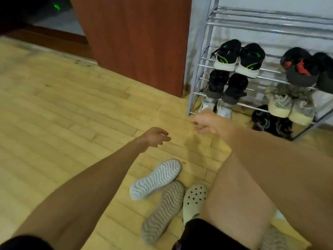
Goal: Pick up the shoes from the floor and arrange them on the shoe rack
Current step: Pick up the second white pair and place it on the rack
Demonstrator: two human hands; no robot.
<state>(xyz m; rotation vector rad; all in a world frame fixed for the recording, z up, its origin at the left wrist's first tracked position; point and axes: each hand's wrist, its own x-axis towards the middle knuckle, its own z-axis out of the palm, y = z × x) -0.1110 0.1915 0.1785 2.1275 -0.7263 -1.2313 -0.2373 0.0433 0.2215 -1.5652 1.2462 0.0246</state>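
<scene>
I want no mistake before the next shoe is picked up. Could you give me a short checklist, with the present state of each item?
1. Left hand free: ok, open and holds nothing.
2. Right hand free: ok, open and holds nothing.
3. Shoes left on the floor: ok, a white shoe and a grey shoe lie sole up.
4. Shoes within reach: ok, they lie between the arms.
5. Free space on the rack: ok, the top shelf is bare.
6. Clog belongs to the task: cannot tell, the leg hides part of it.
</scene>
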